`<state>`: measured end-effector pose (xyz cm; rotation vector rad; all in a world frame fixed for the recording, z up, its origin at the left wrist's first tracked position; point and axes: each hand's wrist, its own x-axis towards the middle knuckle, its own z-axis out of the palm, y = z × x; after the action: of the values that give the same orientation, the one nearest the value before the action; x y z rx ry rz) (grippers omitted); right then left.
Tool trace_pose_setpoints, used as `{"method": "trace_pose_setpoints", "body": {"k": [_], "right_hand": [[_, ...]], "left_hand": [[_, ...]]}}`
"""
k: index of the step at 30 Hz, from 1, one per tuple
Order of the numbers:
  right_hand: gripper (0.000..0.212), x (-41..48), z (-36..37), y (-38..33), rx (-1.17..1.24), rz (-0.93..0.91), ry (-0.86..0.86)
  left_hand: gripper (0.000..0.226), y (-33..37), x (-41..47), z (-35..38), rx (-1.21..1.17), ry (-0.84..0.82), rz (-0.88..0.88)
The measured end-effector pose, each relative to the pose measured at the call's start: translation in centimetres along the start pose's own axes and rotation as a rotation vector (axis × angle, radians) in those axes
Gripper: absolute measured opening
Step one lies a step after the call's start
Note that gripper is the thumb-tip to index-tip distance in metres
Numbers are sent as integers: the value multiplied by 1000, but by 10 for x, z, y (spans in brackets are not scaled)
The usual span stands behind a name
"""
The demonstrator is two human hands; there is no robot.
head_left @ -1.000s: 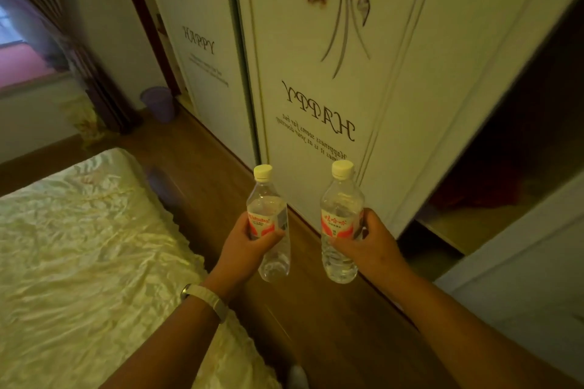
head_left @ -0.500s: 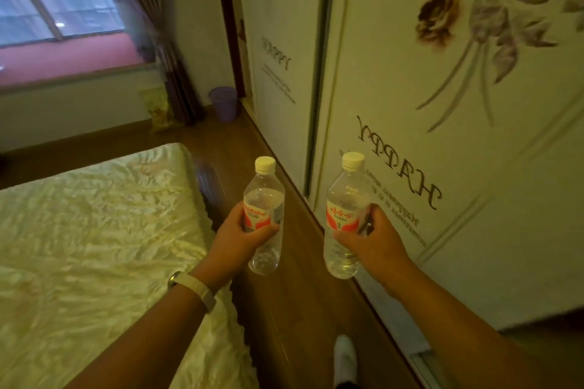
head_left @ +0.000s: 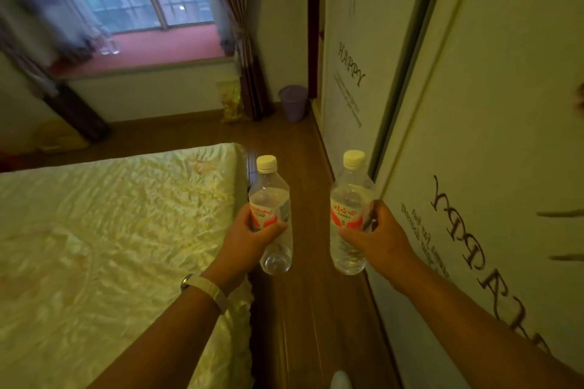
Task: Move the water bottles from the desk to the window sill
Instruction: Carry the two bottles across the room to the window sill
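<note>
left hand (head_left: 249, 240) with fingers wrapped round the left bottle (head_left: 271, 196), right hand (head_left: 377, 238) with fingers wrapped round the right bottle (head_left: 349, 193), both upright in the air between bed (head_left: 110, 230) and wardrobe (head_left: 480, 110), same hold as before, window sill (head_left: 164, 47) now more in view ahead
</note>
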<state>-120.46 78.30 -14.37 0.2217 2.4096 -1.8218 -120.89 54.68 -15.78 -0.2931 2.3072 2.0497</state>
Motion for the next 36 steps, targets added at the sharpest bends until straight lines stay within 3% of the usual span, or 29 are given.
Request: {"method": "trace_pose_setpoints", "body": {"k": [14,27,36], "right_hand": [[66,149,-9,-43,-23,-57,-61],[55,346,81,-77,-64,11,-34],[60,452,143,-130,-54,-21,-51]], "left_hand": [[39,37,123,7,17,118,22],[34,30,344,-49,-27,29,-9],[39,59,463,-108,-22,46,12]]}}
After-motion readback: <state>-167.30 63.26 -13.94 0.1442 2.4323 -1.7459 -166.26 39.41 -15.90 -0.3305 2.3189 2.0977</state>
